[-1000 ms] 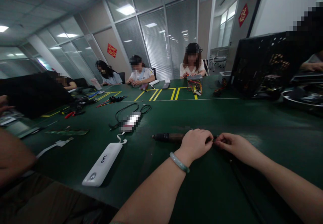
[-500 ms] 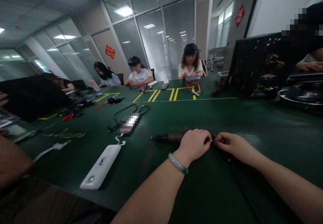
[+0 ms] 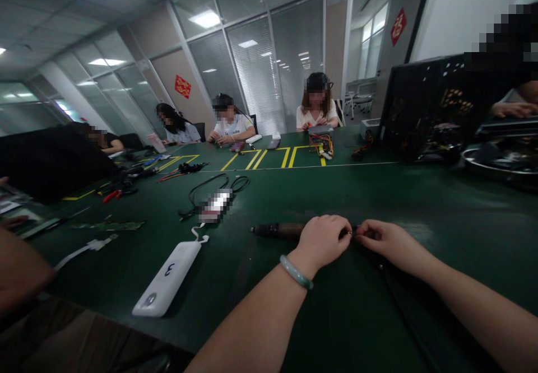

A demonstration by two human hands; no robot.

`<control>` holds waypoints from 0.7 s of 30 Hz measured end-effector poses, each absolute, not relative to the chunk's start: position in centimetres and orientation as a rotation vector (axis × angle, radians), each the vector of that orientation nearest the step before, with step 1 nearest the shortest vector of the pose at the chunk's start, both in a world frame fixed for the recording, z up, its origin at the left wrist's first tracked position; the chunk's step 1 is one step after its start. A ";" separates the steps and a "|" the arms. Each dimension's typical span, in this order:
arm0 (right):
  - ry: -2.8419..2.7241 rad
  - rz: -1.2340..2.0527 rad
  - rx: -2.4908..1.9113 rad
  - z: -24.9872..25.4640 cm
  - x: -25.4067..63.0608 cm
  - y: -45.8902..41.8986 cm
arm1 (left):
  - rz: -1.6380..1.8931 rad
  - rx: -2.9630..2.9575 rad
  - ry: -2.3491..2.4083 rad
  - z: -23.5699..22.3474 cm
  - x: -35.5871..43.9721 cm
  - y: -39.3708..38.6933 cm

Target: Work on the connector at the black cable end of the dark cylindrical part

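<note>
A dark tool (image 3: 283,230) with a ridged black nose and a brown barrel, resembling an electric screwdriver, lies along the green table, nose to the left. Over its rear end my left hand (image 3: 324,239) is closed, with a tiny brass-coloured bit showing at the fingertips. Just to the right, my right hand (image 3: 380,239) is pinched at the tool's tail, apparently on the black cord (image 3: 399,300) that trails down toward me. The fingers cover the exact join between cord and tool.
To the left lie a white power bank (image 3: 168,278) and a blurred-out phone (image 3: 216,205) with a looped black cable. A circuit board strip (image 3: 109,225) is farther left. At the right stands a black computer case (image 3: 428,110). Several people sit around the table; one person's arm (image 3: 25,264) reaches in at left.
Both my hands and the tool stay practically in place. At the far left, another person's hand has lowered a little.
</note>
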State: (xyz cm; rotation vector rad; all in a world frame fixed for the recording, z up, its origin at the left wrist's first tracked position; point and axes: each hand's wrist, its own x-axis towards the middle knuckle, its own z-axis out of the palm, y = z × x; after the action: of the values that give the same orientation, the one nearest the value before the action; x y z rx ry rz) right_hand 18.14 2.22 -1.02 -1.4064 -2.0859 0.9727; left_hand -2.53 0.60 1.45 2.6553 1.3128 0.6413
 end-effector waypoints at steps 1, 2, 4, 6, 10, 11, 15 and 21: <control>-2.083 0.978 -1.411 -1.0 18.2 2.2 | 0.652 2.651 1.307 1.5 -2.5 0.6; -2.082 0.981 -1.416 -1.1 18.2 2.2 | 0.664 2.649 1.300 1.5 -2.5 0.5; -2.079 0.980 -1.422 -1.2 18.3 2.3 | 0.686 2.649 1.289 1.4 -2.6 0.5; -2.081 0.966 -1.423 -1.3 18.2 2.3 | 0.700 2.656 1.284 1.4 -2.6 0.5; -2.090 0.950 -1.405 -1.4 18.2 2.4 | 0.730 2.680 1.270 1.2 -2.6 0.7; -2.091 0.950 -1.398 -1.4 18.2 2.4 | 0.740 2.684 1.269 1.2 -2.6 0.7; -2.105 0.944 -1.401 -1.5 18.3 2.4 | 0.741 2.708 1.265 1.2 -2.6 0.8; -2.112 0.927 -1.408 -1.3 18.2 2.3 | 0.674 2.716 1.303 1.4 -2.5 0.7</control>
State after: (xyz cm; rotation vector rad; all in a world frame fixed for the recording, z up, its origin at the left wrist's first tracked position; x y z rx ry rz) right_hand 18.22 2.34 -1.28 -1.4080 -2.1123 0.9275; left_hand -2.48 0.67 1.39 2.7160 1.3030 0.6736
